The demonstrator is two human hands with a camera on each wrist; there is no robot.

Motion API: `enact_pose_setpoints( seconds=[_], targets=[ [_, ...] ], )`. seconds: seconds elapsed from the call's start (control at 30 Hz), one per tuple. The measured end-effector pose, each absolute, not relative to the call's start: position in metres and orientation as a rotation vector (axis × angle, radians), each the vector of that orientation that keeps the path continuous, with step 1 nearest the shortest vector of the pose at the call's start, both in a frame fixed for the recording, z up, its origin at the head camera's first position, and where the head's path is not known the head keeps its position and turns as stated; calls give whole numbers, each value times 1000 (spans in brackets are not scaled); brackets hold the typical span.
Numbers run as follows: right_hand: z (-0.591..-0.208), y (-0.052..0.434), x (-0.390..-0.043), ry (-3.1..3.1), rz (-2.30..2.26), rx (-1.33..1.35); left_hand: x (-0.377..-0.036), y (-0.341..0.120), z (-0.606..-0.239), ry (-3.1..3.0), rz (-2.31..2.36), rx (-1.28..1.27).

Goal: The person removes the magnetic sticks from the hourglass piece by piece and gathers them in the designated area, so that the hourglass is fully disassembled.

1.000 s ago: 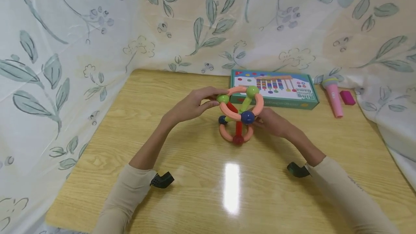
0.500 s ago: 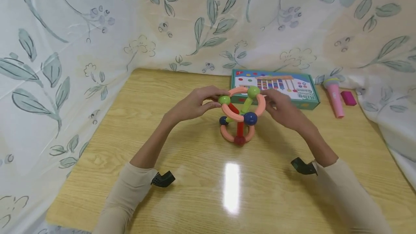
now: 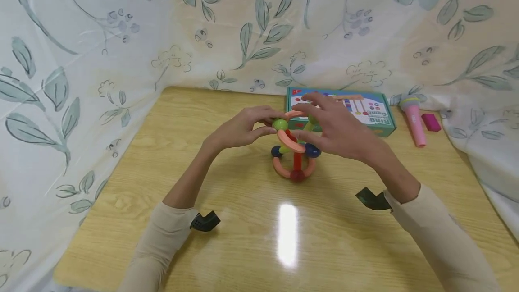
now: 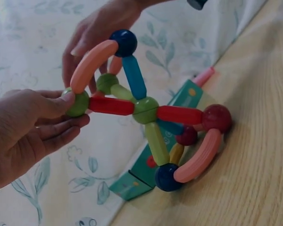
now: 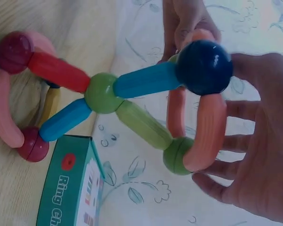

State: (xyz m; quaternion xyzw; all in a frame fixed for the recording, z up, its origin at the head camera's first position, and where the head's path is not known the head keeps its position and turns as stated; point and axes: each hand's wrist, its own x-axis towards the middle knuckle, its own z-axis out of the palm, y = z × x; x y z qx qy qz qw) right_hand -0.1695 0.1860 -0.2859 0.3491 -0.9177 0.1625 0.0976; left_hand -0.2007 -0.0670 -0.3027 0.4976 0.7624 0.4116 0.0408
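Observation:
A magnetic stick-and-ball toy structure stands on the table, its lower ring of curved orange rods down and a matching ring on top. Straight red, blue and green rods meet at a central green ball. My left hand pinches a green ball of the top ring between thumb and fingers. Over the right side of that ring my right hand is spread, covering part of it in the head view. In the right wrist view its fingers reach beside the upper blue ball and a curved orange rod.
Behind the structure lies a green ring game box on the wooden table. A pink toy microphone and a small magenta block lie to its right. A floral cloth hangs at the back.
My right hand has gone from low on the structure's right side, up and then leftward over the top ring, with its fingers spreading. My left hand keeps its pinch on the green ball.

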Motion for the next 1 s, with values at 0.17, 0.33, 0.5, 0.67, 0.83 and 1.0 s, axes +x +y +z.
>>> enact_pose_setpoints(
  seconds=[0.17, 0.33, 0.5, 0.67, 0.83, 1.0],
  targets=[
    [-287, 173, -173, -2747, 413, 1089, -201, -72, -304, 2349, 1283, 1503],
    [-289, 163, -179, -2772, 383, 1120, -206, -73, -310, 2317, 1332, 1478],
    [-293, 166, -180, -2849, 322, 1159, -207, -73, -313, 2316, 1316, 1455],
    [-295, 168, -180, -2864, 330, 1171, -204, -72, -309, 2300, 1316, 1443],
    [-296, 167, -184, -2857, 492, 1131, -207, -72, -310, 2251, 1347, 1457],
    [-298, 166, -187, -2855, 454, 1123, -209, -72, -312, 2207, 1388, 1462]
  ],
)
